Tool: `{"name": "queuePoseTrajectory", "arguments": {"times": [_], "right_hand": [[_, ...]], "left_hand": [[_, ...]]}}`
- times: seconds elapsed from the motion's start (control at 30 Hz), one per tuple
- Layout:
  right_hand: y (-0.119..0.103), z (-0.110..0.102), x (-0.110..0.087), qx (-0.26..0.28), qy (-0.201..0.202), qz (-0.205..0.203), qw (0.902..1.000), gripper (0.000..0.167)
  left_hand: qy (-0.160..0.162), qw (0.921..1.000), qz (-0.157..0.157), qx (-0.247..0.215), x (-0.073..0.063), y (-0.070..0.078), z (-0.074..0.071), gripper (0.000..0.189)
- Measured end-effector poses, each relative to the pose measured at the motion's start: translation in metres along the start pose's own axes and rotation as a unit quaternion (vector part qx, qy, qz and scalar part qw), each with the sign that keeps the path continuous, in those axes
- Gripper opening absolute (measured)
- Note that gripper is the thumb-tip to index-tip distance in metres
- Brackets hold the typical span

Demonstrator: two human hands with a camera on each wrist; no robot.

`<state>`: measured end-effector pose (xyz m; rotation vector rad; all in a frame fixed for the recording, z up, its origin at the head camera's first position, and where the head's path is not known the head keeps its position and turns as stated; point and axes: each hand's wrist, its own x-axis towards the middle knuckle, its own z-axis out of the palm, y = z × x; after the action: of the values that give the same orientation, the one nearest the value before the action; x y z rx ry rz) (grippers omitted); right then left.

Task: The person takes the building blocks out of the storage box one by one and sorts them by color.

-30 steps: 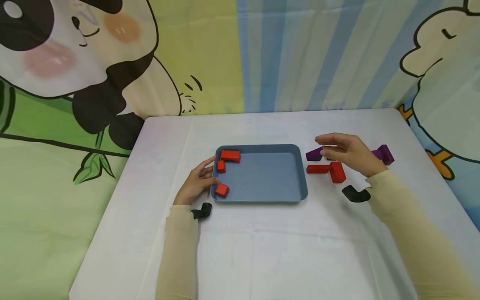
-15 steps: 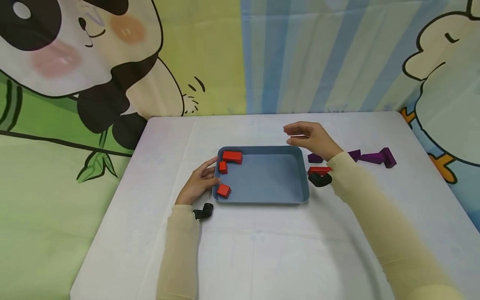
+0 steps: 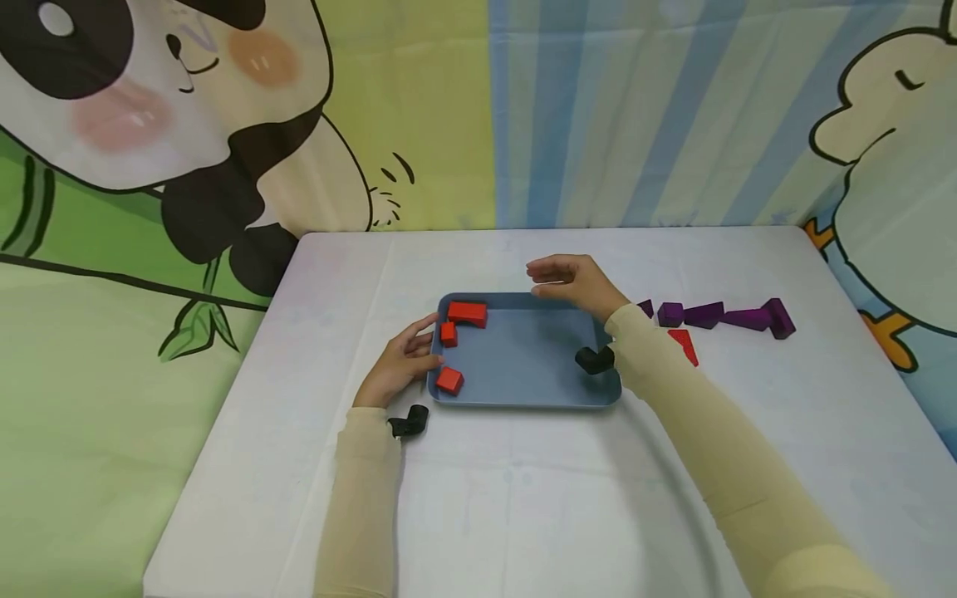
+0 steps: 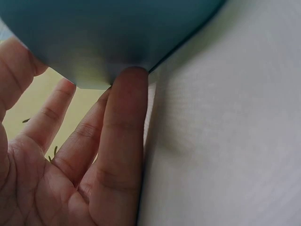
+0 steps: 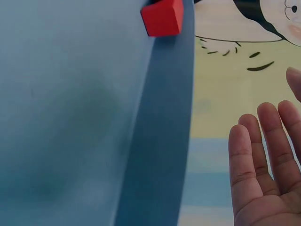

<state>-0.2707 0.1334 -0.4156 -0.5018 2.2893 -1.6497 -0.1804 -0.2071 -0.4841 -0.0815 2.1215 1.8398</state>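
A blue-grey tray (image 3: 523, 405) lies on the table, with a red oblong block (image 3: 467, 314), a small red cube (image 3: 449, 335) and another red block (image 3: 450, 380) along its left end. My left hand (image 3: 399, 365) rests against the tray's left side, its fingertips touching the outer wall (image 4: 94, 47) in the left wrist view. Over the far rim, toward the right, hovers my right hand (image 3: 571, 281). Its palm and straight fingers show nothing held in the right wrist view, where a red block (image 5: 162, 19) appears in the tray's corner.
Purple blocks stand in a row right of the tray, among them a cube (image 3: 671, 314), a tapered piece (image 3: 748, 319) and an end piece (image 3: 780, 319). Part of a red block (image 3: 684, 346) shows beside my right sleeve (image 3: 688, 399). A printed curtain (image 3: 419, 116) hangs behind the table.
My right hand has moved left from above the purple and red blocks, past the tray's right edge, to over its far rim. My left hand has stayed at the tray.
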Motion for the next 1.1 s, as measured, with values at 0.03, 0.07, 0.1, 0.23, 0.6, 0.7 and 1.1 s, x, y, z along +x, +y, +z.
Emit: {"name": "queuePoseTrajectory", "arguments": {"times": [0.03, 0.07, 0.1, 0.23, 0.6, 0.7, 1.1], "right_hand": [[0.000, 0.003, 0.002, 0.001, -0.001, 0.001, 1.0000, 0.045], [0.001, 0.006, 0.004, 0.003, -0.003, 0.002, 1.0000, 0.045], [0.001, 0.009, 0.006, 0.009, -0.004, 0.003, 1.0000, 0.044], [0.002, 0.021, 0.013, 0.022, -0.010, 0.011, 0.9996, 0.044], [0.015, 0.053, 0.024, 0.013, -0.016, 0.028, 0.9994, 0.043], [0.019, 0.059, 0.026, 0.007, -0.021, 0.032, 0.9992, 0.043], [0.022, 0.087, 0.033, -0.069, -0.002, 0.050, 0.9963, 0.047]], "left_hand": [[-0.001, 1.0000, 0.002, 0.000, 0.000, 0.000, 0.000, 0.081], [-0.002, 1.0000, 0.003, 0.000, 0.000, 0.000, -0.001, 0.081], [-0.004, 1.0000, 0.006, 0.000, 0.001, -0.001, -0.001, 0.082], [-0.008, 0.9999, 0.008, -0.006, 0.001, -0.002, -0.002, 0.083], [-0.011, 0.9998, 0.016, -0.010, 0.001, -0.002, -0.001, 0.081], [-0.010, 0.9999, 0.011, -0.001, 0.001, -0.001, -0.001, 0.080], [-0.009, 0.9999, 0.006, -0.010, 0.000, 0.000, 0.000, 0.082]]}}
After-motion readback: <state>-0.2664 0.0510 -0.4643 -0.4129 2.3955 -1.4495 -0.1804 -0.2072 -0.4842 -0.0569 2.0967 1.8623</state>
